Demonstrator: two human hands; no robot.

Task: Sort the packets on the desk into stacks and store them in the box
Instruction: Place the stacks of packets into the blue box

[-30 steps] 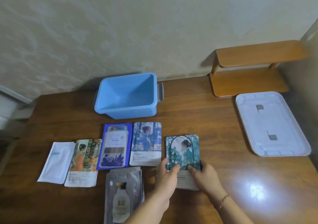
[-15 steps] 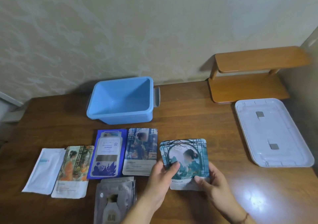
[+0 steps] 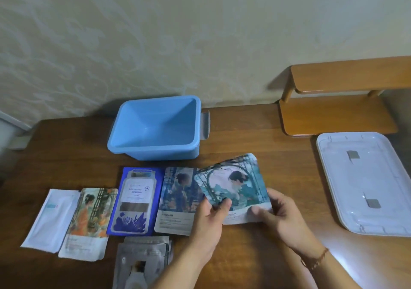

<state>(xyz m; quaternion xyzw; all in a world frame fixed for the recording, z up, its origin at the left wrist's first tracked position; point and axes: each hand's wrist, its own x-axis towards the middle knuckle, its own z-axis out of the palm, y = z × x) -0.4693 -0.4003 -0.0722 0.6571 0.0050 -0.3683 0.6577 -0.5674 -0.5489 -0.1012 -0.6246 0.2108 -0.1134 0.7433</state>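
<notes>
Hands, left [image 3: 209, 219] and right [image 3: 281, 216], grip teal packet [image 3: 233, 184] (lifted, tilted) near blue box [image 3: 155, 128].

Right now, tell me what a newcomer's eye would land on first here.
First, the teal packet held up by both hands, the left hand and right hand gripping its near corners, just above the desk. Next, the empty blue box against the wall behind it. Then the row of packets lying flat at left, the dark blue packet standing out.
</notes>
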